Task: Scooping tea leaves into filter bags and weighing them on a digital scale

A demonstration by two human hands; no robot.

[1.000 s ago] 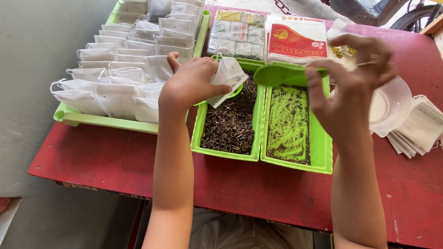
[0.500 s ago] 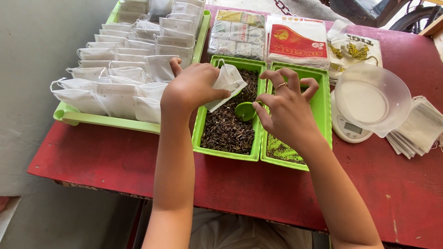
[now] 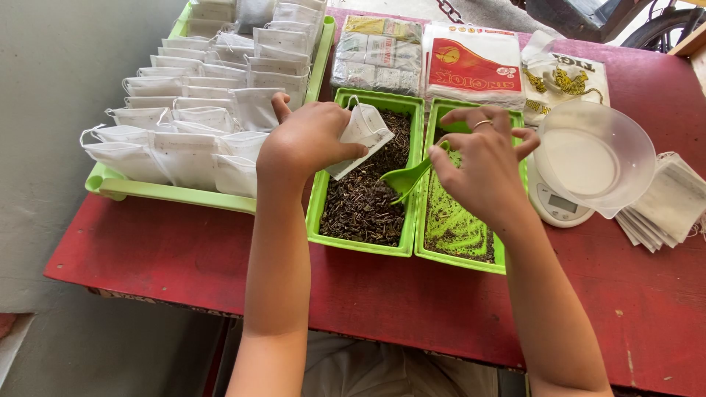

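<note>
Red counter (image 3: 184,250) with chipped paint, pretty packed. Left hand (image 3: 305,140) is pinching a small white paper bag (image 3: 360,132) closed-fisted, holding it tilted over the green tray of dark dried leaves (image 3: 364,198). Right hand (image 3: 482,165) has its fingers curled around the handle of a green scoop (image 3: 404,179), whose bowl sits right over the divide between that tray and the second green tray (image 3: 460,228), which is nearly scraped clean. Big tray of filled white bags (image 3: 191,117) on the left, kitchen scale (image 3: 555,206) with a clear bowl (image 3: 596,158) on the right, and a stack of flat bags (image 3: 665,213) beside it.
</note>
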